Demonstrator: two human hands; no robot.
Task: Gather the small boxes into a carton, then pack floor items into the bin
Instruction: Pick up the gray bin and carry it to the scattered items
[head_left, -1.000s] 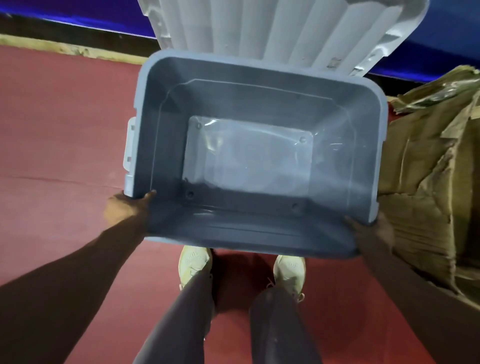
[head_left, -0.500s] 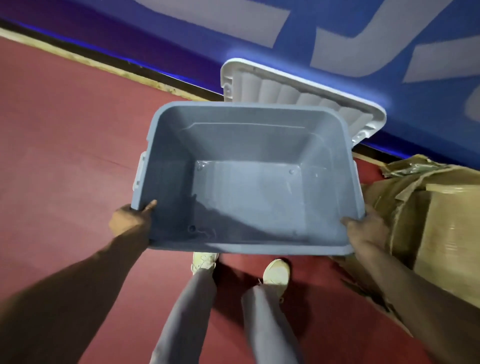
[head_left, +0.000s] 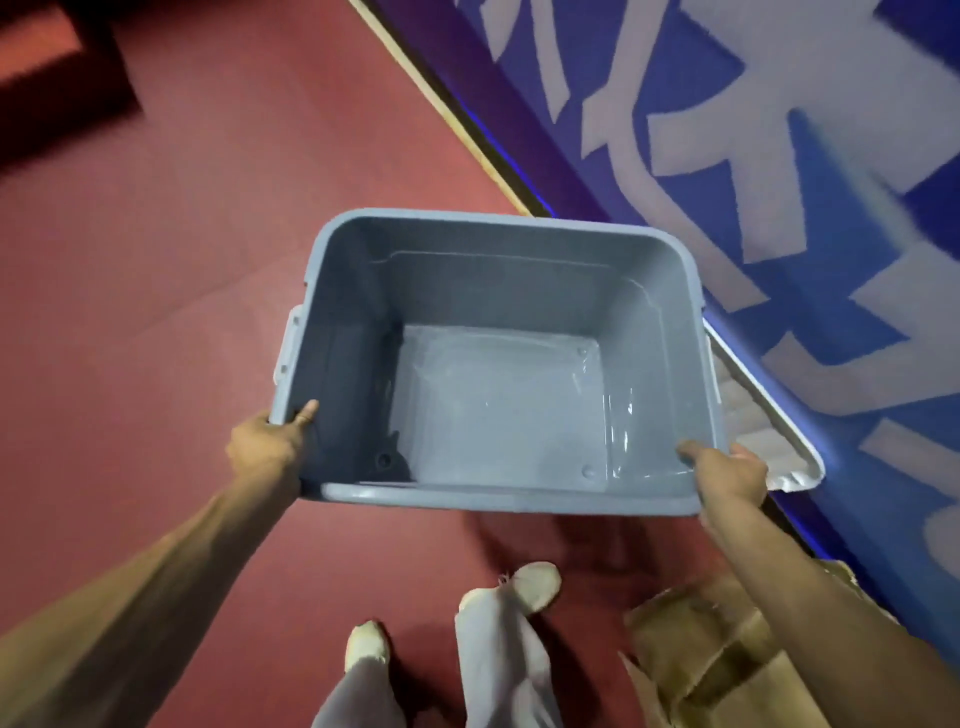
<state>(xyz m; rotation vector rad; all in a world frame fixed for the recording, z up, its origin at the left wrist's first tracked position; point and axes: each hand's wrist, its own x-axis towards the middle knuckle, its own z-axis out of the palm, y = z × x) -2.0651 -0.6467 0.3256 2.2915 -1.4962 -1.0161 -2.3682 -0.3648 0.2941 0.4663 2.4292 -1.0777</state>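
A grey-blue rectangular plastic bin (head_left: 467, 291) is held up in front of the person, between both hands, with its open top facing the camera. Its shadow falls on the dark red floor (head_left: 156, 270) below its near rim. The left hand (head_left: 267, 447) grasps the near left corner: the thumb hooks over the rim into the bin, while the fingers are out of sight on the outer side. The right hand (head_left: 730, 475) grips the near right corner in the same way, one digit lying inside along the wall and the rest wrapped outside. The bin's bottom is glossy and catches the light, with small round marks near its corners. A pale latch piece sits on the outside of its left wall.

Behind the bin's right side, a white ribbed plastic lid (head_left: 763, 431) leans against the blue wall with large pale shapes (head_left: 810, 171), partly covered by the bin. A crumpled brown cardboard carton (head_left: 711, 654) lies on the floor at lower right, just beside the right forearm and close to the wall. Below the bin are the person's grey trouser legs (head_left: 501, 660) and two pale shoes (head_left: 535, 584) on the floor, one ahead of the other. A dark rectangular mat (head_left: 57, 83) lies far off at upper left, blurred
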